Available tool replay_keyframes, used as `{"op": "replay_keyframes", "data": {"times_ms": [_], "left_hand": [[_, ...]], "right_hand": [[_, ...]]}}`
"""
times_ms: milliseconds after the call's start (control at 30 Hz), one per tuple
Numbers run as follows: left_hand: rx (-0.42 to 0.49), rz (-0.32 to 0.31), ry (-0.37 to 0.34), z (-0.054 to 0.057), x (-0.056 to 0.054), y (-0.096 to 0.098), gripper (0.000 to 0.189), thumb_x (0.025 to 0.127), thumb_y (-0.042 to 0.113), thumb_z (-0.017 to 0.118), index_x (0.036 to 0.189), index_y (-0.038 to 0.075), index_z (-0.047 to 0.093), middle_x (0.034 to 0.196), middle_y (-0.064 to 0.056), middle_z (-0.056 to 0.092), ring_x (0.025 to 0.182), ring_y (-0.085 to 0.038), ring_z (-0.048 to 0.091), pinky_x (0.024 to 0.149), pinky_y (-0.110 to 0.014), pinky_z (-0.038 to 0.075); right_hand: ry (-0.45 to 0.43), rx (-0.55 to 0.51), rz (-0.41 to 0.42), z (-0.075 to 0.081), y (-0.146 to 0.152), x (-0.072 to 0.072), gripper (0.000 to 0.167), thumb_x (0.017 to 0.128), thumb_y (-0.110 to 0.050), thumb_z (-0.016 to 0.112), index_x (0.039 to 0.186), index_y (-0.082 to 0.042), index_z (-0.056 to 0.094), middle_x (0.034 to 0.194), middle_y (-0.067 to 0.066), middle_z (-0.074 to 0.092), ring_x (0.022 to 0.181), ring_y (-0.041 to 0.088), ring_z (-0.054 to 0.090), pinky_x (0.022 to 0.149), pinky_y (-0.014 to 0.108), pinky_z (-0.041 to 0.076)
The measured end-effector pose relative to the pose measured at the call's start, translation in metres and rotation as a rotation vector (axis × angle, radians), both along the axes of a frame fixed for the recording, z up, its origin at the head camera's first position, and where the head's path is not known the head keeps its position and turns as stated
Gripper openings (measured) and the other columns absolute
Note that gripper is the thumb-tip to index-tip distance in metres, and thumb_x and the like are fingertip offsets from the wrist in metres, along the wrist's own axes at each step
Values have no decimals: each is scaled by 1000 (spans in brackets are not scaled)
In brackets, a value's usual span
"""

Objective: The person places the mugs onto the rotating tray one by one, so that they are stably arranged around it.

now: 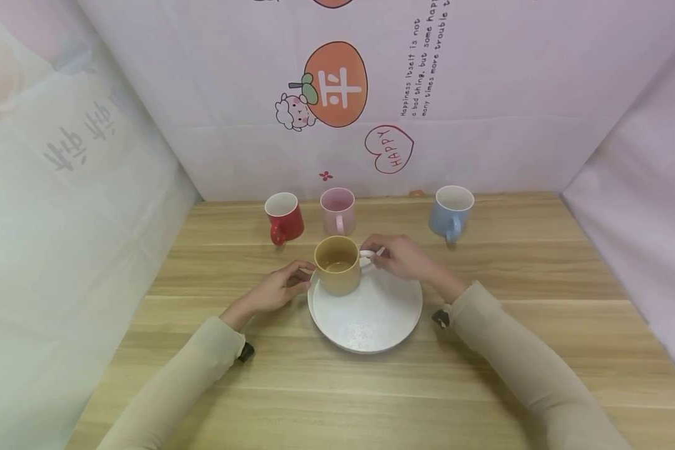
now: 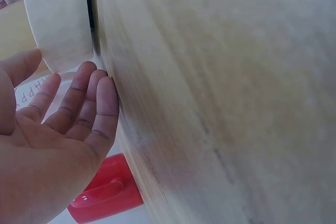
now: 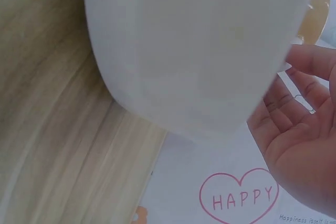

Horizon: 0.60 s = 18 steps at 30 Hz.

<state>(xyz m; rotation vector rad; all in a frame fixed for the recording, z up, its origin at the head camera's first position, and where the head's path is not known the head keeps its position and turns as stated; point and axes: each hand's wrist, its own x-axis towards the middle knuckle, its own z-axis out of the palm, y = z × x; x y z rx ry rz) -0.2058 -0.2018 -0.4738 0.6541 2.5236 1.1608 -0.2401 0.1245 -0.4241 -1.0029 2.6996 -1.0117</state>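
A yellow mug (image 1: 339,275) with a white handle (image 1: 367,255) stands at the far left part of a thick round white disc (image 1: 371,319). My right hand (image 1: 399,255) pinches that handle between thumb and fingers; in the right wrist view the disc's side (image 3: 194,51) hides most of the mug. On the other side, my left hand (image 1: 284,286) is beside the disc's left edge, fingers loosely bent and holding nothing. In the left wrist view its fingertips (image 2: 107,95) come close to the disc's side (image 2: 58,19); whether they touch it I cannot tell.
Along the back of the wooden table (image 1: 337,400) stand a red mug (image 1: 288,226), a pink mug (image 1: 333,215) and, farther right, a blue mug (image 1: 445,217). A printed white cloth (image 1: 230,125) hangs behind the table and at both sides.
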Motion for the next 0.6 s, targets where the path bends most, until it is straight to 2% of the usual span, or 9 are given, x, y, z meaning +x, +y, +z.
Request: {"op": "replay_keyframes", "data": {"times_ms": [333, 600], "left_hand": [[8, -8, 15, 4, -1, -1, 36, 101, 21, 60, 135, 16, 50, 128, -13, 66, 120, -28, 64, 104, -48, 50], [31, -11, -11, 1, -1, -1, 37, 100, 20, 61, 136, 16, 51, 131, -13, 63, 121, -29, 62, 106, -50, 49]], "right_hand": [[-82, -14, -28, 1, 1, -4, 23, 94, -9, 62, 115, -17, 67, 112, 6, 73, 88, 21, 71, 80, 37, 59], [-77, -8, -21, 6, -3, -6, 23, 95, -6, 60, 115, -14, 67, 113, 10, 73, 91, 25, 72, 83, 40, 59]]}}
